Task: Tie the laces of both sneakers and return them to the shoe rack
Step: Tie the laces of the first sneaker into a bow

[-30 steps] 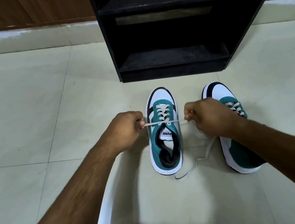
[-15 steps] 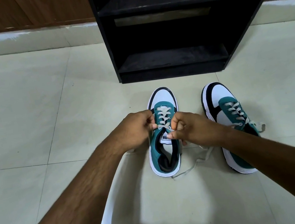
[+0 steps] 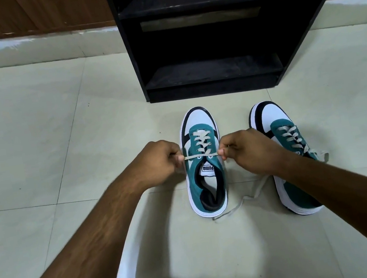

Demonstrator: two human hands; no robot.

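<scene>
Hands at mid-tie on the near sneaker [image 3: 203, 164]. We see the left hand [image 3: 157, 165] and right hand [image 3: 250, 152] each clenched on one end of the lace [image 3: 201, 156], pulled taut across the tongue w/ a crossing at centre. The second sneaker [image 3: 287, 157] stands just beside, to the right, its lace tips loose at the collar; whether tied, we cannot tell. A slack tail [image 3: 243, 199] lies on the floor [image 3: 32, 140] between the two shoes. Risks, as we judge: uneven pull may slip one end from the fingers; slack let back in before the loops are formed would undo the crossing; the tail could snag under a sole. The shoe rack [image 3: 227, 27] stands beyond the toes, both visible shelves bare; neither shoe is in it yet.
</scene>
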